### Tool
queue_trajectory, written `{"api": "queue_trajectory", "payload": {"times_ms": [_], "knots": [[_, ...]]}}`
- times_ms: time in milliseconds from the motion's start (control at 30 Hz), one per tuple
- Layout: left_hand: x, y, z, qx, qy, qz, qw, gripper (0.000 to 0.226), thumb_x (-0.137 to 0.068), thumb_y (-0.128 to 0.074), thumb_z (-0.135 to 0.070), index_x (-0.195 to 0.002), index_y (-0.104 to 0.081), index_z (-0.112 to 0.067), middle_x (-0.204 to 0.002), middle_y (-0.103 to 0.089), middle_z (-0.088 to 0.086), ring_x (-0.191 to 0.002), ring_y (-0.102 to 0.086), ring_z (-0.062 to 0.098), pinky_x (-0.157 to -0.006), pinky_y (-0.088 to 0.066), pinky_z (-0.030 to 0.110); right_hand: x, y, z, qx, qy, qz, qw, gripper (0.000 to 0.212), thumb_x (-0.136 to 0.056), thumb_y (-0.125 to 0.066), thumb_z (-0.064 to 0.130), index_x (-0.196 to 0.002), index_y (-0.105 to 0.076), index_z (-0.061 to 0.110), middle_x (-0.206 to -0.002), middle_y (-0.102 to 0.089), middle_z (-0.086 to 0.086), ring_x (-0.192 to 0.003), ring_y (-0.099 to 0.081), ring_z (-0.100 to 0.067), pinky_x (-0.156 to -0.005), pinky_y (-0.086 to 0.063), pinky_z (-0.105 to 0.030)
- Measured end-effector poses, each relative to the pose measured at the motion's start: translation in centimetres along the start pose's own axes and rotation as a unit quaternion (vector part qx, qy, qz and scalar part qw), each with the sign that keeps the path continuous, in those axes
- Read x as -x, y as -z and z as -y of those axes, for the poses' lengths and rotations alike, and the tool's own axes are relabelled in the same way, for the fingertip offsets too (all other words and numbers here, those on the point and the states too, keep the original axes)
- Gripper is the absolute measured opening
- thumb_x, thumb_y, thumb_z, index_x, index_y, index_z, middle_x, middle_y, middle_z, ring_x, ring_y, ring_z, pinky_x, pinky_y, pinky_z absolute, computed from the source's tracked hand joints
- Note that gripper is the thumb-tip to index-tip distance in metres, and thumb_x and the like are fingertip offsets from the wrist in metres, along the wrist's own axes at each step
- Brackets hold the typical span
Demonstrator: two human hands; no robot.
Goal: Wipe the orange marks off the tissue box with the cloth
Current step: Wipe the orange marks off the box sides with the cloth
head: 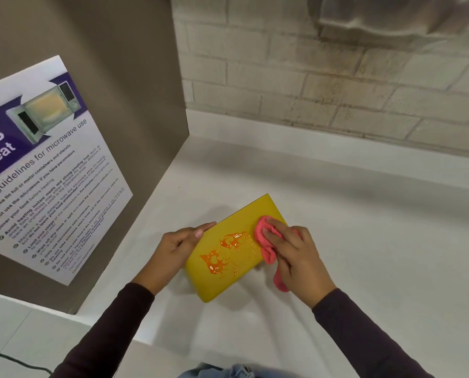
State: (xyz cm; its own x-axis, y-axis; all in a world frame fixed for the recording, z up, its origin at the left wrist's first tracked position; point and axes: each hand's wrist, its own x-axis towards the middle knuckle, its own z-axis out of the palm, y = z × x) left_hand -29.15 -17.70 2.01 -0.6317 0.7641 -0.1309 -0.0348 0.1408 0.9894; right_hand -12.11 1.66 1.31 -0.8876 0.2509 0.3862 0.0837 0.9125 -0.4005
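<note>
Head view, looking down: nearest me is a bit of blue denim (227,371), and two dark sleeves (364,331) reach out from it over the white counter (377,219). The left hand (177,248) steadies the tissue box (222,286) by its left long edge. Forefinger and thumb lie stretched along that edge while the other fingers curl in against the side, so it grips rather than merely rests.

The right hand (296,259) has its fingers bent over the bunched pink cloth (264,241) and presses it down on the far right part of the box top. A tail of the cloth hangs out below the palm, off the box's right edge.

The yellow box lies flat on the counter, set at an angle, between the two hands. The glossy orange marks (227,251) sit in two blotches on its top, just left of the cloth, with thin streaks between them and the cloth.

Further left stands a brown panel (124,77) bearing a microwave guidelines poster (50,170). Beyond the counter rises a pale, stained brick wall (337,85).
</note>
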Motion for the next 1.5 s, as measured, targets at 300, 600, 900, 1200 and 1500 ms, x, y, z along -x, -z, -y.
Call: {"api": "queue_trajectory", "payload": {"times_ms": [300, 600, 900, 1200, 1500], "knots": [[-0.2, 0.0, -0.1, -0.008, -0.004, 0.017, 1.000, 0.030, -0.087, -0.047, -0.041, -0.108, -0.069, -0.041, -0.112, -0.072, -0.014, -0.106, -0.066, 0.007, -0.077, -0.054, 0.016, -2.6, -0.8, 1.9, -0.032, -0.052, -0.025, 0.998, 0.045, -0.080, -0.051, 0.000, -0.123, -0.061, 0.009, -0.133, -0.055, -0.013, -0.090, -0.051, -0.035, -0.083, -0.045, -0.040], [-0.3, 0.1, 0.0, -0.016, -0.004, 0.033, 0.999, 0.030, -0.087, -0.048, -0.040, -0.108, -0.070, -0.041, -0.115, -0.070, -0.016, -0.108, -0.065, 0.006, -0.080, -0.054, 0.018, -1.3, 0.3, -0.3, -0.045, -0.089, -0.038, 0.994, 0.042, -0.083, -0.050, -0.002, -0.120, -0.063, 0.011, -0.130, -0.052, 0.003, -0.093, -0.047, -0.026, -0.087, -0.035, -0.025], [-0.3, -0.1, 0.4, -0.030, -0.010, 0.010, 0.999, 0.031, -0.088, -0.047, -0.040, -0.108, -0.070, -0.040, -0.111, -0.072, -0.009, -0.104, -0.067, 0.011, -0.085, -0.056, 0.028, -0.9, -0.6, 3.0, -0.050, -0.001, 0.023, 0.998, 0.043, -0.086, -0.040, 0.015, -0.124, -0.060, 0.014, -0.134, -0.054, -0.004, -0.091, -0.048, -0.024, -0.085, -0.036, -0.026], [-0.1, -0.2, 0.3, -0.048, -0.012, 0.016, 0.999, 0.030, -0.093, -0.045, -0.032, -0.111, -0.069, -0.038, -0.111, -0.072, -0.003, -0.104, -0.067, 0.015, -0.091, -0.054, 0.038, -2.9, 0.0, 1.3, -0.059, -0.102, -0.034, 0.992, 0.044, -0.083, -0.047, 0.003, -0.124, -0.060, 0.011, -0.134, -0.051, 0.002, -0.094, -0.042, -0.019, -0.088, -0.027, -0.015], [0.0, -0.3, 0.4, -0.042, -0.011, 0.014, 0.999, 0.031, -0.089, -0.047, -0.038, -0.110, -0.069, -0.039, -0.112, -0.072, 0.000, -0.106, -0.066, 0.017, -0.096, -0.052, 0.042, -0.6, 0.1, 2.5, -0.061, 0.004, 0.038, 0.997, 0.041, -0.086, -0.040, 0.014, -0.122, -0.061, 0.012, -0.134, -0.050, 0.000, -0.091, -0.053, -0.030, -0.089, -0.033, -0.022]]}}
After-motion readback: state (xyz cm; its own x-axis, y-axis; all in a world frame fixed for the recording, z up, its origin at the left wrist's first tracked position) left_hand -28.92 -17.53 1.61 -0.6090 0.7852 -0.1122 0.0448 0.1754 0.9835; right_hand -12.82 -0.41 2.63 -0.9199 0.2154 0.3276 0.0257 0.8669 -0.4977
